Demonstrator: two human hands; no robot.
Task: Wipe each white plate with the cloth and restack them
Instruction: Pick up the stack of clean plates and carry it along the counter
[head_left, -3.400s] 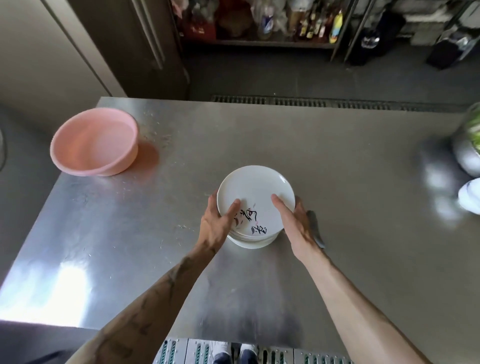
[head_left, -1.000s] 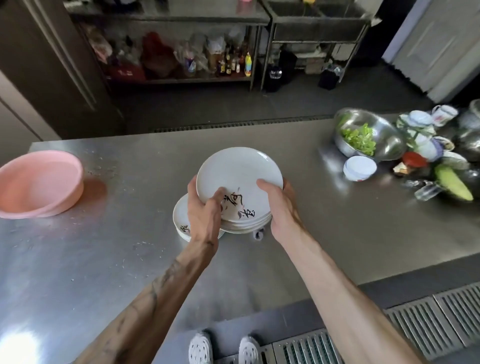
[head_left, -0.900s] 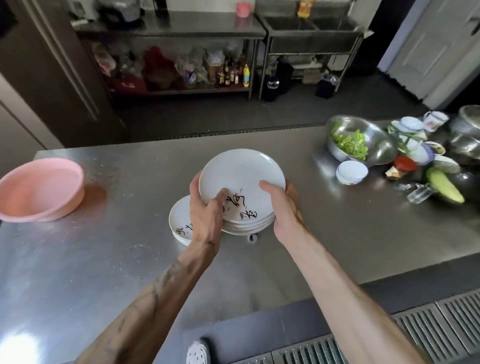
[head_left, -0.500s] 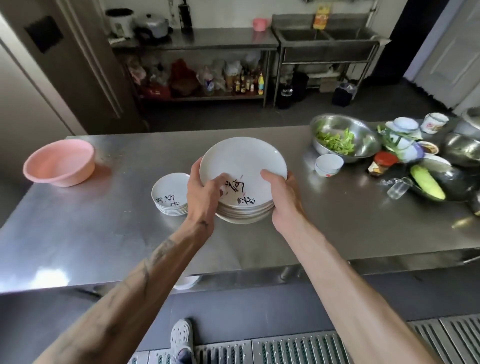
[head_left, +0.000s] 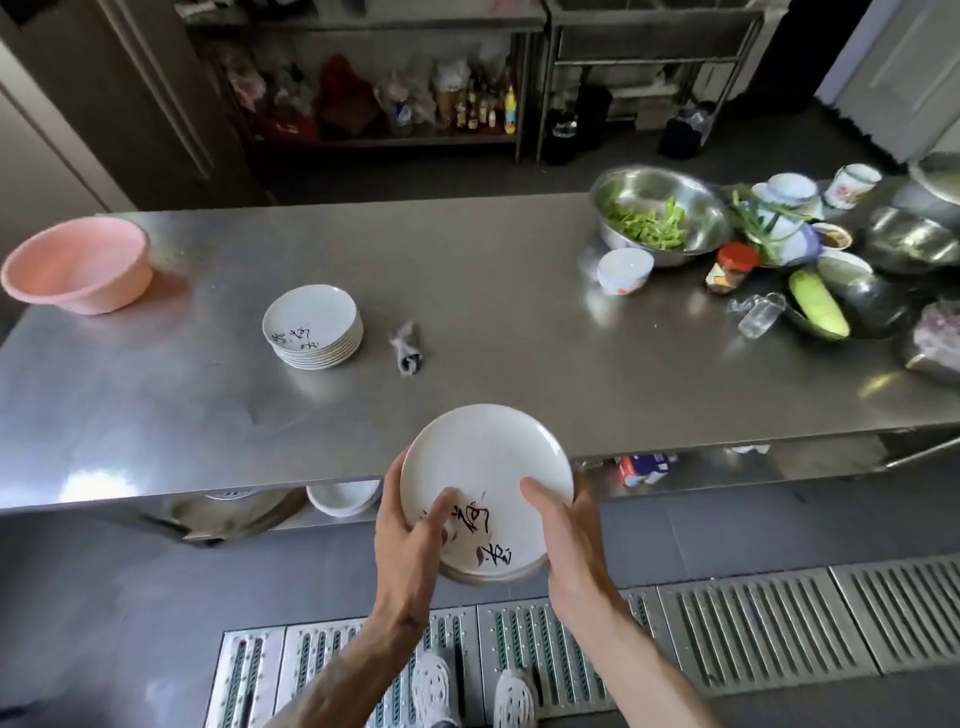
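across the middle of the view runs a long steel tabletop (head_left: 467, 291), with its near edge facing the person. below it, a metal floor grate (head_left: 753, 623) lies in the grey floor, and the person's 2 light shoes (head_left: 431, 686) stand on it.

at the tabletop's far right sits a steel bowl (head_left: 639, 187) holding green vegetable pieces. at the far left sits a pink basin (head_left: 78, 265), well apart from everything else.

the held stack of white plates (head_left: 483, 467) is off the tabletop, in the air just in front of its near edge and over the floor. the top plate faces up, with black brush characters on the side nearest the person. both bare forearms rise from the lower edge of the view and converge on it. the left hand (head_left: 410, 535) grips the stack's left rim: its thumb lies across the top plate beside the characters, and its fingers curl underneath, out of sight. the right hand (head_left: 566, 540) grips the right rim the same way, thumb pressed on the top plate and fingers wrapped below.

a second stack of white plates (head_left: 311, 325), with the same characters, rests on the tabletop left of centre. a small white bowl (head_left: 623, 269) stands just in front of the steel bowl. the grey cloth (head_left: 408, 347) lies crumpled on the tabletop, near the second stack's right side but not touching it. a red-lidded jar (head_left: 731, 267) stands right of the small bowl.
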